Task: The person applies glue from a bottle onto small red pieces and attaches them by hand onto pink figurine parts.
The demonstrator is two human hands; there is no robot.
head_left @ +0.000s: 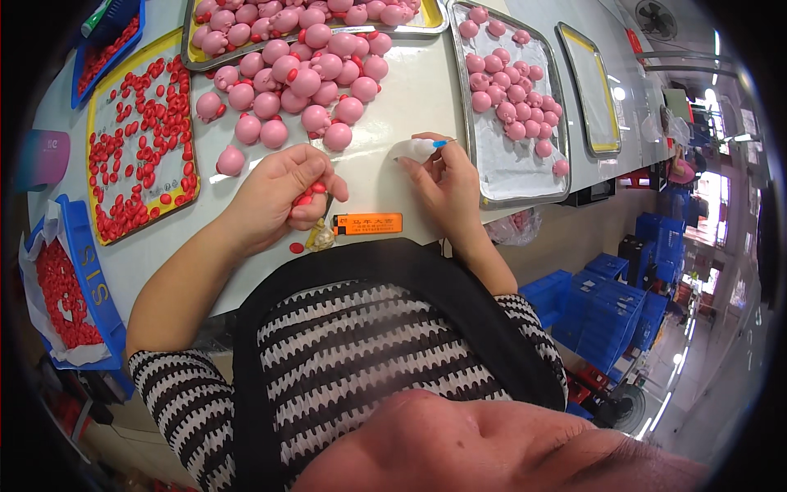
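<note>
My left hand is closed around several small red oval pieces, which peek out between the curled fingers. In my right hand is a small white bottle with a blue nozzle, pinched between thumb and fingers. On the table between and below the hands lies an orange lighter. A single red piece rests beside a small yellowish item, partly under my left hand. Beyond my hands spreads a pile of pink balls with small knobs, with red pieces among them.
A yellow-lined tray of red pieces stands at left, near a blue bin of red pieces and a blue basket. At right are a metal tray of pink balls and a narrow tray. Blue crates stand beyond.
</note>
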